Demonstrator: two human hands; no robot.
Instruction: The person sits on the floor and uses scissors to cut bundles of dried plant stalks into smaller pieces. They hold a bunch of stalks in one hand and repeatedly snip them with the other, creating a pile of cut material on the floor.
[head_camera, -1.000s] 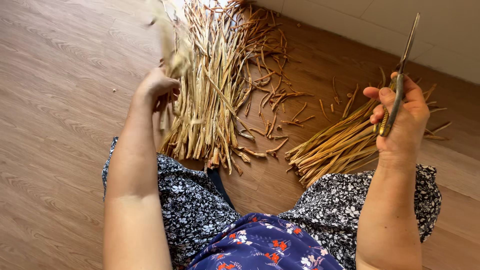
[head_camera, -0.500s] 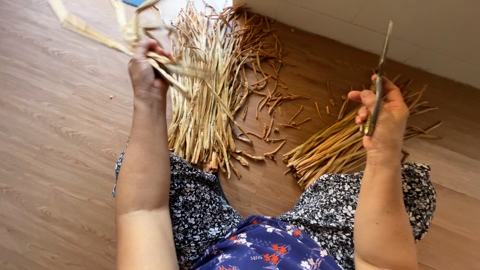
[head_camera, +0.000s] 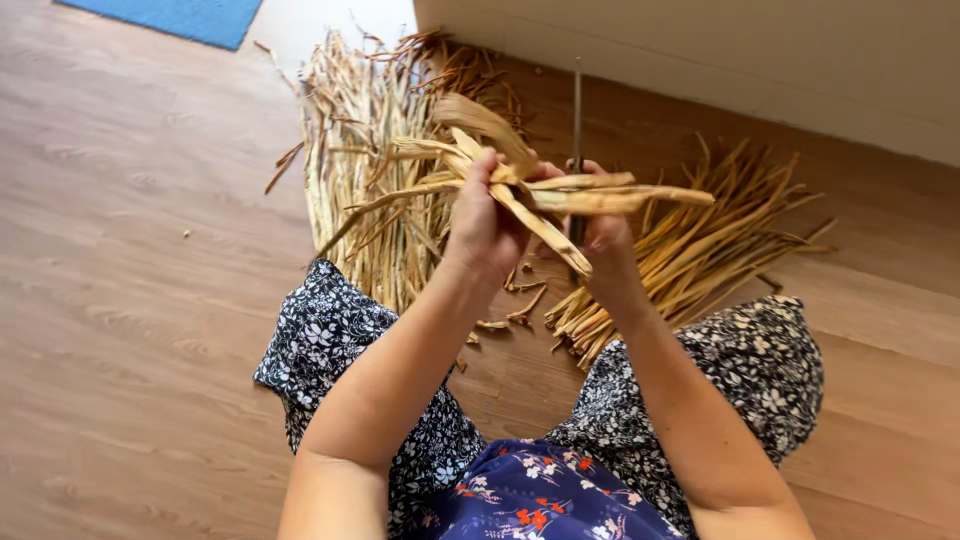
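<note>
We sit on wood-look floor (head_camera: 130, 330). Our left hand (head_camera: 487, 225) grips a bunch of dried leaf strips (head_camera: 560, 195); right hand (head_camera: 605, 245) closed on a thin knife (head_camera: 577, 110). Beyond: loose pile (head_camera: 370, 150), sorted bundle (head_camera: 700, 250), pale wall (head_camera: 750, 60), blue mat (head_camera: 180, 15).

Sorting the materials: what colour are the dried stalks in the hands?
Pale tan dried stalks, clearest in the head view.
</note>
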